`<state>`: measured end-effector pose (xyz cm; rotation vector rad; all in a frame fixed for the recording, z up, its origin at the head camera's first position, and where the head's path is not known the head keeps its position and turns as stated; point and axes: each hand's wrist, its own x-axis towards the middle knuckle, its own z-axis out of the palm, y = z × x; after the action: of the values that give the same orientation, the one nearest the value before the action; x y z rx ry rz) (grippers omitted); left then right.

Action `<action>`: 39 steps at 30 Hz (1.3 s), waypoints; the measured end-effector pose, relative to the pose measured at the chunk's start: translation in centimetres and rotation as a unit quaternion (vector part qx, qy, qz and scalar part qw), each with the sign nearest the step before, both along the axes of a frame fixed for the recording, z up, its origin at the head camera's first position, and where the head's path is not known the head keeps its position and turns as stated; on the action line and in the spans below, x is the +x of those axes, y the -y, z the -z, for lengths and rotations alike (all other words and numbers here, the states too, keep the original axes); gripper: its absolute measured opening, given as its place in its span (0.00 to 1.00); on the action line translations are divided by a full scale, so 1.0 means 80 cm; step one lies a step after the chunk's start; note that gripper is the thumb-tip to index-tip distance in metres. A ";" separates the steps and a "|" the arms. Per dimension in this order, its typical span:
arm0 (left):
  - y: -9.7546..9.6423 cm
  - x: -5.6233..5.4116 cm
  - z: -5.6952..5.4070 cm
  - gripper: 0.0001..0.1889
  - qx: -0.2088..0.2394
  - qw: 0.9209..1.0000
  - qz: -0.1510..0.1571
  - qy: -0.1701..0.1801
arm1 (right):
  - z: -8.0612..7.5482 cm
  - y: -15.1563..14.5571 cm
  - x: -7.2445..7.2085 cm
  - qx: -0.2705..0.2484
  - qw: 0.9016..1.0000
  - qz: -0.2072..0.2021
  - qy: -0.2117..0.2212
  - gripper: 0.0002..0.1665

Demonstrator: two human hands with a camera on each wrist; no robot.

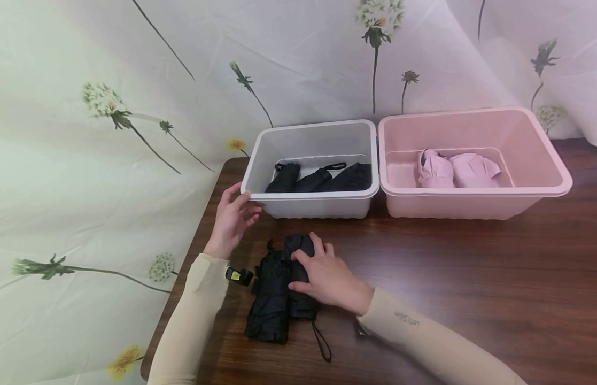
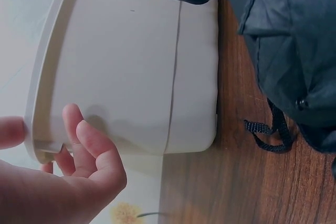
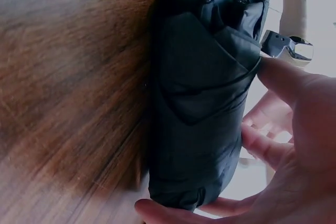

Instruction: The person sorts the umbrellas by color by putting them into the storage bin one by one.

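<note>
Two folded black umbrellas lie side by side on the table in the head view. My right hand (image 1: 327,275) holds the right-hand umbrella (image 1: 298,274) from above, thumb and fingers spread round its sides; a wrist loop trails from its near end. In the right wrist view, fingertips curl at one end of that umbrella (image 3: 194,103). The other black umbrella (image 1: 269,299) lies against its left side. At the front left corner of the grey bin (image 1: 310,196), my left hand (image 1: 231,220) pinches the rim, thumb on top and fingers bent beneath.
Inside the grey bin are several black folded umbrellas (image 1: 351,177). A pink bin (image 1: 476,191) stands right beside it, with two pink folded umbrellas (image 1: 473,170). Both bins stand at the back of the brown wooden table (image 1: 452,278), against a flower-printed cloth (image 1: 308,59).
</note>
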<state>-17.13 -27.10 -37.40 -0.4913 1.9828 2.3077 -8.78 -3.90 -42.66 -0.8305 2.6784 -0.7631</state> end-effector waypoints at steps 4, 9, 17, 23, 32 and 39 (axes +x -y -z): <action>0.000 0.000 -0.001 0.23 0.003 1.000 0.001 0.001 | 0.002 0.000 0.001 -0.006 1.000 0.013 0.005 0.28; 0.000 0.001 -0.001 0.23 0.000 1.000 0.000 0.001 | 0.001 -0.003 -0.001 -0.009 1.000 0.017 0.021 0.23; 0.000 0.000 0.000 0.24 -0.004 1.000 -0.002 0.002 | -0.004 -0.012 -0.007 0.012 0.998 0.017 0.058 0.25; 0.000 0.000 0.000 0.24 -0.008 1.000 -0.003 0.001 | -0.006 -0.021 -0.009 0.020 0.998 0.016 0.056 0.31; -0.001 0.001 0.000 0.24 -0.012 1.000 -0.007 0.002 | -0.004 -0.030 -0.013 0.019 0.998 0.022 0.059 0.53; 0.000 0.001 0.001 0.24 -0.013 1.000 -0.005 0.000 | -0.002 -0.037 -0.016 0.050 0.996 0.053 0.052 0.62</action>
<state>-17.06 -27.09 -37.47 -0.5044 2.0162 2.2911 -10.09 -0.95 -42.47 -0.6107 2.6608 -0.6689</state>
